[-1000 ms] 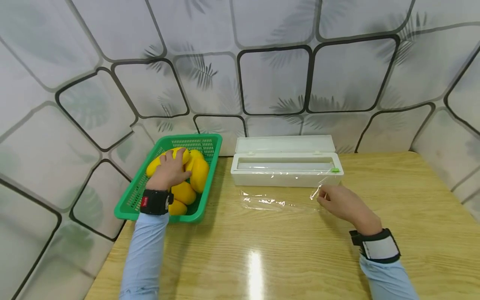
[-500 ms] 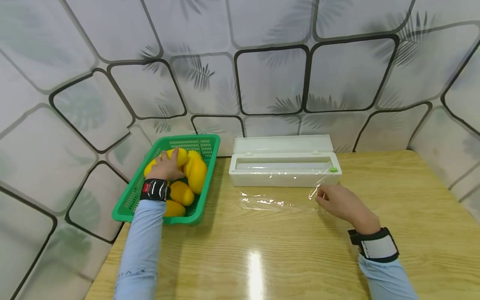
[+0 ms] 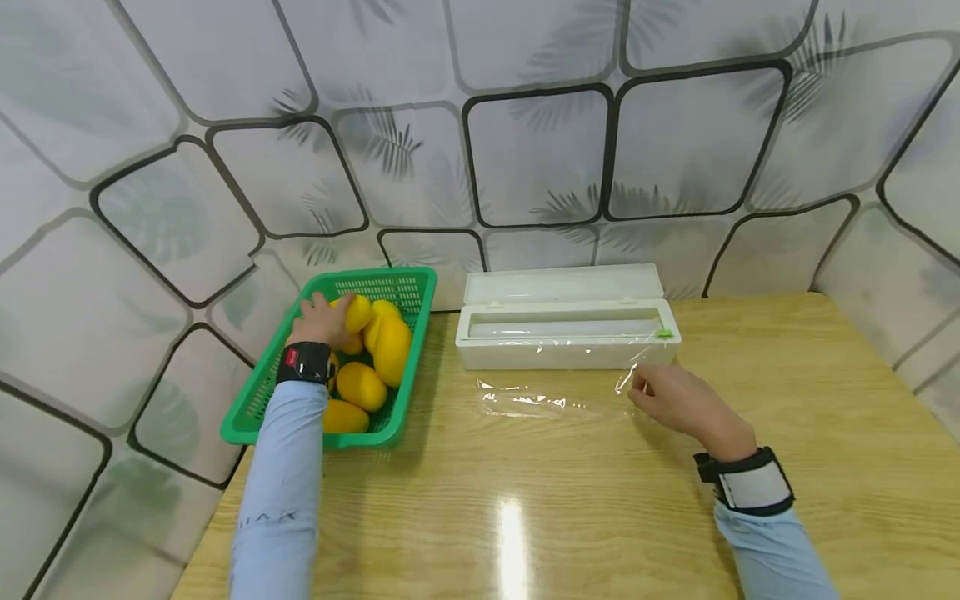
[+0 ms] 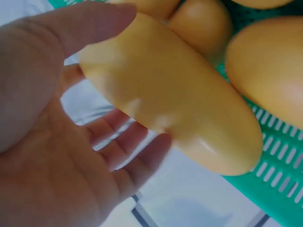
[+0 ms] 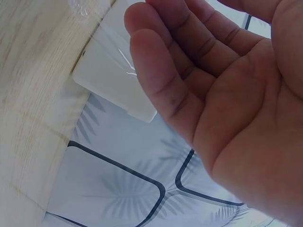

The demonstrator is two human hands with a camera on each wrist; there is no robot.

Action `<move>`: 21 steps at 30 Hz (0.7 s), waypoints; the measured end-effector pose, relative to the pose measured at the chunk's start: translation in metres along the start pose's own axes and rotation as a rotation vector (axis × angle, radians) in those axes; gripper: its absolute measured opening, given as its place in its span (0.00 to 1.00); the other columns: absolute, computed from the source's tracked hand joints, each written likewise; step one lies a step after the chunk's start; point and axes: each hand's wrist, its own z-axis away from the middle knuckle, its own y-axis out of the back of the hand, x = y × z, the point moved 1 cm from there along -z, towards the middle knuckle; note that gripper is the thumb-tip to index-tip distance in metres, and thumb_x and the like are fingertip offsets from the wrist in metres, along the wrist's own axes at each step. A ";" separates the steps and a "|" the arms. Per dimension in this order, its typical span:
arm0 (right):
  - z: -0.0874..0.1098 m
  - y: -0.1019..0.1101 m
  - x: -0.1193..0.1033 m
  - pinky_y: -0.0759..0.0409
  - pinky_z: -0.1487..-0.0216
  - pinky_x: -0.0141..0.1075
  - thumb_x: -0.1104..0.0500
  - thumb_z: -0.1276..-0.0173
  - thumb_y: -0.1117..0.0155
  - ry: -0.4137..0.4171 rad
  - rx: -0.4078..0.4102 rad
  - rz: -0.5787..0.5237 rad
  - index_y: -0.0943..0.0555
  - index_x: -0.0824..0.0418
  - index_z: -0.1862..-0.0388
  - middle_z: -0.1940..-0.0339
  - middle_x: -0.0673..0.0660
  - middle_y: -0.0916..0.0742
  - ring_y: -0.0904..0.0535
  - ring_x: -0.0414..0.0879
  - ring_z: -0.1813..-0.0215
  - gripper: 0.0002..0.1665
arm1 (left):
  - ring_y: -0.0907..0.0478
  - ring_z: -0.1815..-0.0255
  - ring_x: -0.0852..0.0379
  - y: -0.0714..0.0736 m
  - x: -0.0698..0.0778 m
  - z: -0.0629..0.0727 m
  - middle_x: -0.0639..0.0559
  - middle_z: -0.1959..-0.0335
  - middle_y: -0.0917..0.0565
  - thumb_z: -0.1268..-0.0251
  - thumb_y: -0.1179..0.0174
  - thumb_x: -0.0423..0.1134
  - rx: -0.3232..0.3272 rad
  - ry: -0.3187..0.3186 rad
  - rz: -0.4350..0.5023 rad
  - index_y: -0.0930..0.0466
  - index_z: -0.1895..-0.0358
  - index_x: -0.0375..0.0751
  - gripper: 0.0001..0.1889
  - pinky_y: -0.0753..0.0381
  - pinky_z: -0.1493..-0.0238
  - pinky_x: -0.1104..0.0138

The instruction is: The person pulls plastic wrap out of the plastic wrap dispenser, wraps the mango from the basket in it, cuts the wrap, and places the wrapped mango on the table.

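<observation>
My left hand (image 3: 318,323) is in the green basket (image 3: 410,417), holding a yellow mango (image 4: 175,94). In the left wrist view the thumb lies over one end of the mango and the fingertips touch its far side. Several other mangoes (image 3: 392,350) lie in the basket. My right hand (image 3: 678,404) pinches the edge of a clear sheet of plastic wrap (image 3: 532,404) in front of the white wrap dispenser (image 3: 547,358). The pinching fingertips are partly out of sight in the right wrist view.
The dispenser's lid (image 3: 558,285) stands raised at the back, with a green slider (image 3: 664,333) at its right end. Basket and dispenser both stand on a wooden table (image 3: 570,492). A patterned covering (image 3: 540,158) rises close behind them.
My left hand has shifted slightly left and back in the basket, and the mango under it has turned with it. The right hand still pinches the wrap in nearly the same place.
</observation>
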 end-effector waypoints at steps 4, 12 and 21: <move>0.000 0.001 -0.001 0.31 0.74 0.36 0.62 0.31 0.40 -0.001 -0.008 -0.003 0.20 0.59 0.69 0.75 0.49 0.20 0.29 0.41 0.75 0.06 | 0.51 0.33 0.18 0.003 -0.007 -0.004 0.16 0.32 0.53 0.27 0.47 0.39 -0.004 0.005 0.044 0.53 0.21 0.47 0.36 0.35 0.43 0.30; 0.002 0.002 0.000 0.30 0.73 0.36 0.62 0.30 0.42 -0.017 -0.023 -0.005 0.20 0.60 0.66 0.73 0.50 0.19 0.28 0.41 0.74 0.06 | 0.53 0.33 0.17 -0.010 -0.024 -0.013 0.14 0.34 0.52 0.27 0.45 0.41 0.034 -0.032 0.056 0.53 0.22 0.51 0.36 0.46 0.37 0.29; 0.002 0.002 0.001 0.29 0.72 0.37 0.62 0.30 0.42 -0.015 -0.021 0.008 0.20 0.61 0.65 0.73 0.50 0.18 0.27 0.42 0.73 0.05 | 0.53 0.33 0.14 -0.018 -0.028 -0.013 0.13 0.31 0.56 0.23 0.50 0.47 -0.026 -0.033 0.075 0.65 0.21 0.53 0.39 0.48 0.38 0.27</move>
